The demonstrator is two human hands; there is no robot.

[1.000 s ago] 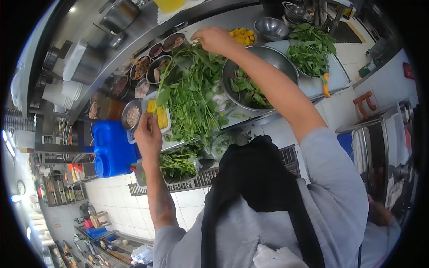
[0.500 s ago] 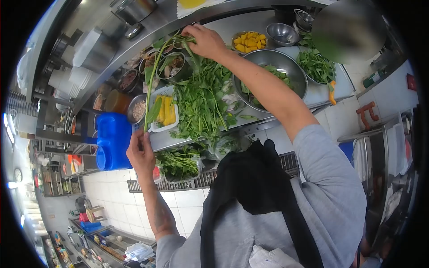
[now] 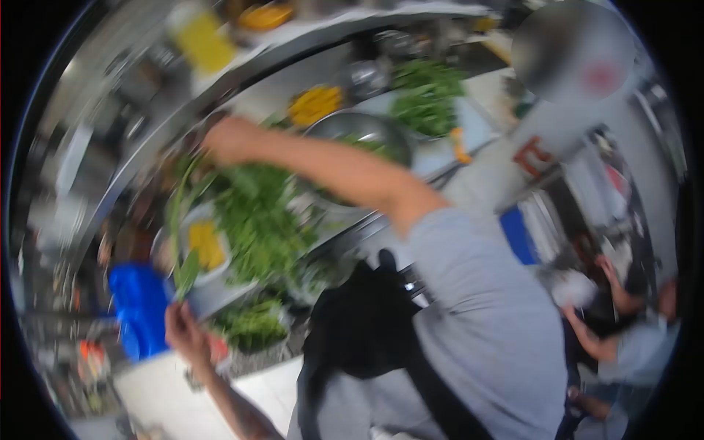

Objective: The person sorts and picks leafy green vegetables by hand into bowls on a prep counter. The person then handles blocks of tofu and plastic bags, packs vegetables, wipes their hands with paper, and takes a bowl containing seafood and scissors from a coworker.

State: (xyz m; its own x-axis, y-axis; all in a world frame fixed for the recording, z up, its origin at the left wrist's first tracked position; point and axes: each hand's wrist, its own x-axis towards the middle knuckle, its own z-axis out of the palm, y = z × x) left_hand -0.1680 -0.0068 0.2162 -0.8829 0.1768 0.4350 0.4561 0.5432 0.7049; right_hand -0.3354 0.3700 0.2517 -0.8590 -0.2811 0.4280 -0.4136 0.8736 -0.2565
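- Evidently slender and green, the stem (image 3: 174,220) bows slightly between the two hands, with long pointed leaves along it; motion blur hides finer detail.
- Left hand (image 3: 187,334): fingertips pinched together on the stem's lower end.
- Right hand (image 3: 231,139): at the upper end, apart from the left; finger closure cannot be told.
- Stem location: above the left end of the counter (image 3: 268,94), beside the basket of yellow food (image 3: 207,246) and the leafy pile (image 3: 260,227).
- Edges: left hand lies just outside the counter's front edge, near the blue container (image 3: 139,312).
- Room: pale floor tiles (image 3: 158,392) show beside the left forearm; the right forearm passes over the large bowl (image 3: 400,139).
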